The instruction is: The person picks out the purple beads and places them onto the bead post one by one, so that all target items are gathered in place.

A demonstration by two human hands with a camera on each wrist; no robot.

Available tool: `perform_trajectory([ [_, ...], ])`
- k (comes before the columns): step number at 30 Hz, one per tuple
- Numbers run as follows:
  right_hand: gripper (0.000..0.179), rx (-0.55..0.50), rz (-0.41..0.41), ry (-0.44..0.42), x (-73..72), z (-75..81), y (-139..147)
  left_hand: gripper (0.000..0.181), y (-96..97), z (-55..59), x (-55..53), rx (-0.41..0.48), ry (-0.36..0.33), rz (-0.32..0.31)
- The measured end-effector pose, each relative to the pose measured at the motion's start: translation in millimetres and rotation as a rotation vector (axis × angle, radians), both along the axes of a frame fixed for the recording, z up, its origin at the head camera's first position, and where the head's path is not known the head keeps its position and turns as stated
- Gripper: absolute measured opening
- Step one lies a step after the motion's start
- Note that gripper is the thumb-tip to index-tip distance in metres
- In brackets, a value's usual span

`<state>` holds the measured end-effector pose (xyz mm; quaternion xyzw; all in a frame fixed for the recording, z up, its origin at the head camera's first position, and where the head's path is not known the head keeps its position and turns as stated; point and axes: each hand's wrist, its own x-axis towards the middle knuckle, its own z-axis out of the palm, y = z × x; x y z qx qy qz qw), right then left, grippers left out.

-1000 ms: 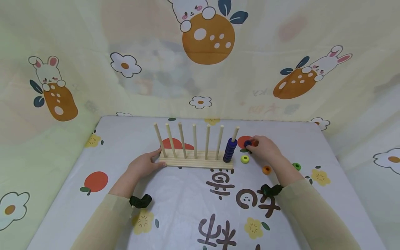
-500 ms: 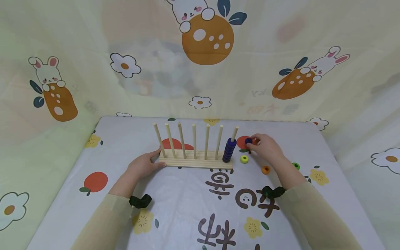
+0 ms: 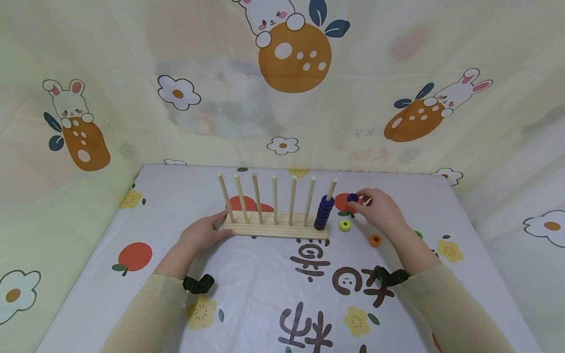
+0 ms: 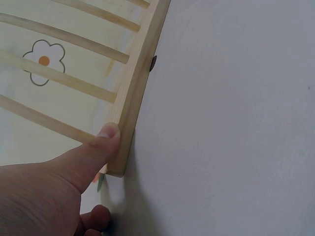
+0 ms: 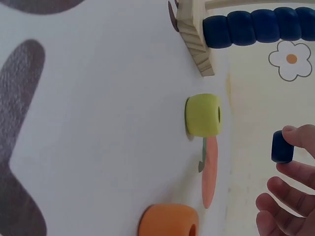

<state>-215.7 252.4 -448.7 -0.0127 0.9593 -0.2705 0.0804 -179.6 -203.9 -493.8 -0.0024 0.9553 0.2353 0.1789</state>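
A wooden peg rack [image 3: 278, 229] with several upright dowels stands on the table. Dark blue beads [image 3: 324, 213] are stacked on its rightmost peg, whose top stays bare. My left hand [image 3: 203, 233] grips the rack's left end, the thumb lying along the base in the left wrist view. To the right of the stack, my right hand [image 3: 377, 210] pinches one dark blue bead [image 5: 282, 147] between thumb and finger, held above the table. A yellow-green bead [image 5: 203, 115] and an orange bead [image 5: 169, 221] lie on the table near that hand.
A green bead [image 3: 418, 235] lies partly hidden behind the right wrist. The white tablecloth [image 3: 247, 289] carries printed fruit, flowers and lettering. A patterned curtain [image 3: 220, 122] hangs behind the table.
My right hand has risen slightly and moved a little to the right with the blue bead in its fingers. My left hand keeps its grip on the rack.
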Motion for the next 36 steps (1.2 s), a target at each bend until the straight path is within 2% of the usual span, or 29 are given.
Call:
perform_trajectory([
  [25,0.054,-0.033,0.002,0.199,27.5,38.1,-20,0.080,0.1,-0.6,-0.9,0.009,-0.009,0.017],
  [36,0.053,-0.063,-0.010,0.294,35.3,45.0,-28,0.080,1.3,2.4,0.4,0.010,-0.005,0.019],
])
